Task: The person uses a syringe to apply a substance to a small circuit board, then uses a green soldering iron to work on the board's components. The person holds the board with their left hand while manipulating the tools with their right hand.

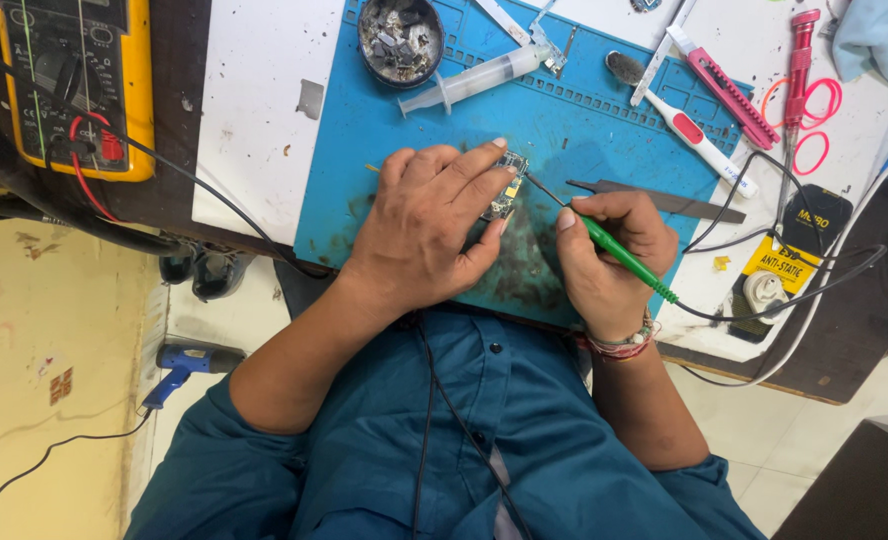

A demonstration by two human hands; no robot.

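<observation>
At centre frame, the left hand (426,225) pins a small circuit board (505,187) to the blue mat (584,120) while the right hand (609,250) grips a green soldering iron (619,255), tip at the board's edge — work looks under way, not finished. Farther up: tweezers (654,198), syringe (476,80), scrap tin (401,38) — multimeter (74,85) at upper left.

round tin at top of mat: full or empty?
Partly full: the round tin on the blue mat holds grey metal scraps; no lid on.
</observation>
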